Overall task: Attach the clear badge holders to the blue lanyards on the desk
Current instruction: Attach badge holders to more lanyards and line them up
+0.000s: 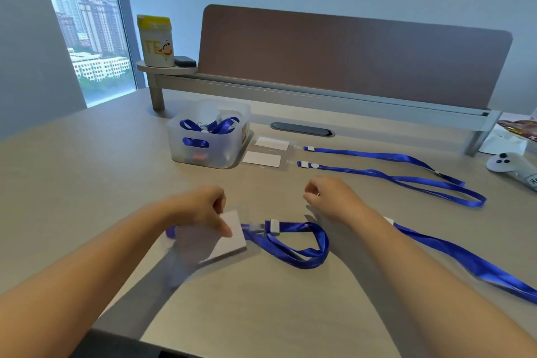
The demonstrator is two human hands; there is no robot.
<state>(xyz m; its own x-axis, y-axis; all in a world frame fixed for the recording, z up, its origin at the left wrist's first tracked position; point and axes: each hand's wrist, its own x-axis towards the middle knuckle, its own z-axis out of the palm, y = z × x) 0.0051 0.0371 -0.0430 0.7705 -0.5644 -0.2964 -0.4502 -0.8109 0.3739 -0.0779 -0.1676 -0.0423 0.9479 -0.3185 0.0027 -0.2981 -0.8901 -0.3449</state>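
My left hand pinches a clear badge holder with a white card in it, just above the desk; the holder looks blurred. Its clip end meets a blue lanyard that loops on the desk and trails off to the right edge. My right hand hovers over the lanyard with fingers curled; a small glint shows at the fingertips, and I cannot tell what it is. Farther back lie two more badge holders, each joined to a blue lanyard stretched to the right.
A translucent bin with more lanyards and holders stands behind my left hand. A raised shelf with a brown divider runs along the back, bearing a yellow-lidded canister. A white controller lies at far right.
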